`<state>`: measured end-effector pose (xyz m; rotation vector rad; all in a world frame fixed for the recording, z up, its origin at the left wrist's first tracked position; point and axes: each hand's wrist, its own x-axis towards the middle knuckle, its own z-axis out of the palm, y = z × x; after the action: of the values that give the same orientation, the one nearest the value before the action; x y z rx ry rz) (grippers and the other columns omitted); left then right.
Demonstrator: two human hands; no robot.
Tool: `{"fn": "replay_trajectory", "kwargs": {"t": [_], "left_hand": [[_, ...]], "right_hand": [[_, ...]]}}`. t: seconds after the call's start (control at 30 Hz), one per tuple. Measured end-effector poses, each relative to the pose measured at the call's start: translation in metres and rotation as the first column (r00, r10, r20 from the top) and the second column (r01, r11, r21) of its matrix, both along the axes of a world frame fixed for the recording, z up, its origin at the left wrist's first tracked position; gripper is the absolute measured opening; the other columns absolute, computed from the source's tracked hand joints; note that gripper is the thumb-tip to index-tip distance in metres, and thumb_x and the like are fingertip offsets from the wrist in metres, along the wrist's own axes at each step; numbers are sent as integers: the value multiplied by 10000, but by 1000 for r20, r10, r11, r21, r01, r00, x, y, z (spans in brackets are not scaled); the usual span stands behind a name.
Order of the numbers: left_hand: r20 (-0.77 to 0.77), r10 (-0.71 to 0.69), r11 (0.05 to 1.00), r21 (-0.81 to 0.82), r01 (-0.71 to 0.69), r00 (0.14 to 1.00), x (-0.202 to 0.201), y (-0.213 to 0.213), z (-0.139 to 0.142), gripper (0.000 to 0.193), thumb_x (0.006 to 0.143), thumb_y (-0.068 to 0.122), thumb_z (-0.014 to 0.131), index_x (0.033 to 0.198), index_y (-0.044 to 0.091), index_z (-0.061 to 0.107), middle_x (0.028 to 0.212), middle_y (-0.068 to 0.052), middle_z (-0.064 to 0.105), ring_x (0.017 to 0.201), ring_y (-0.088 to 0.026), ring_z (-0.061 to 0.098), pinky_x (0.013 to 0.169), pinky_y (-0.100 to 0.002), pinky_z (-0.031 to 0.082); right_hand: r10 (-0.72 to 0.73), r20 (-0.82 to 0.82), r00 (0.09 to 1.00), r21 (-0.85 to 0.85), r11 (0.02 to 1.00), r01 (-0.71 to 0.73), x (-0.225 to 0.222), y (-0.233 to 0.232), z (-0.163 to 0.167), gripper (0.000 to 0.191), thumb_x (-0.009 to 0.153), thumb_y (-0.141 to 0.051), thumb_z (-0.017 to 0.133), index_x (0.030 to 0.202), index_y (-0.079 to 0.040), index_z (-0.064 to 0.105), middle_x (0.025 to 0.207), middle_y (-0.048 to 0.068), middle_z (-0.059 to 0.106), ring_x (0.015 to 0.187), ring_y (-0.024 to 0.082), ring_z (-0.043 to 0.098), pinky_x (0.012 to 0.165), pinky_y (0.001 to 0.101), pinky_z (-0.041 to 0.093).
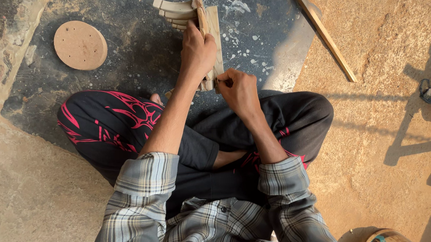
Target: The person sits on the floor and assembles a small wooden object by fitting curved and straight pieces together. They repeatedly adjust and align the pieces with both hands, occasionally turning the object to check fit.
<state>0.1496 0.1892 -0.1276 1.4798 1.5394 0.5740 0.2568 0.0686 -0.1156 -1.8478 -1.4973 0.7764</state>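
Right hand (239, 89) pinched closed at the near end of a wooden piece (213, 32), left hand (197, 50) gripping its middle, piece standing on the dark floor patch (138, 46) past crossed legs (142, 125), round disc (80, 45) far left, slat (322, 31) far right

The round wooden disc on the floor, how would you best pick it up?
The round wooden disc lies flat on the dark mat, clear of both hands and the wooden piece they hold. Probably best: come from above, pinch across its thick rim on opposite sides, fingertips under the edge.
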Motion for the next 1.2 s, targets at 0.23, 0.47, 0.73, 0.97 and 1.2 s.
{"fn": "replay_trajectory", "kwargs": {"t": [0.23,0.47,0.73,0.97,1.2], "left_hand": [[1,16,999,-42,-15,1000,2,-4,0,712,983,268,481,1551,-50,194,1541,-283,382,1397,-433,459,1145,-483,401],[-47,-7,1000,-5,6,999,4,-3,-2,731,996,258,491,1549,-86,160,1567,-324,313,1437,-450,392,1168,-491,351],[-28,-17,997,-70,15,999,1,-4,2,732,997,255,455,1566,-68,126,1583,-316,284,1440,-448,397,1169,-488,372],[-29,-14,998,-58,12,999,0,-3,4,727,1000,251,457,1565,-69,130,1581,-328,282,1434,-457,407,1166,-490,391],[-29,-4,998,-60,2,1000,-3,-4,3,708,989,258,462,1560,-40,170,1553,-303,349,1405,-443,458,1144,-495,417]], "right_hand": [[-101,-284,954,-37,995,95,26,-17,8,243,891,-28,738,1130,5,708,859,71,754,752,94,726,699,265,590],[60,-299,952,41,998,-50,30,-16,-2,192,920,-27,732,1109,-5,750,1060,100,700,853,153,750,750,289,628],[55,-122,991,15,998,-54,16,-22,-1,201,909,-72,761,1102,-22,734,1107,116,683,872,213,768,741,303,639],[186,99,978,169,965,-201,9,-25,7,189,937,-52,750,1125,-60,766,1200,128,680,982,267,742,816,350,621],[268,276,923,198,924,-327,9,-27,10,280,852,-145,831,1115,-68,778,1234,162,649,1041,315,674,877,407,571]]}}
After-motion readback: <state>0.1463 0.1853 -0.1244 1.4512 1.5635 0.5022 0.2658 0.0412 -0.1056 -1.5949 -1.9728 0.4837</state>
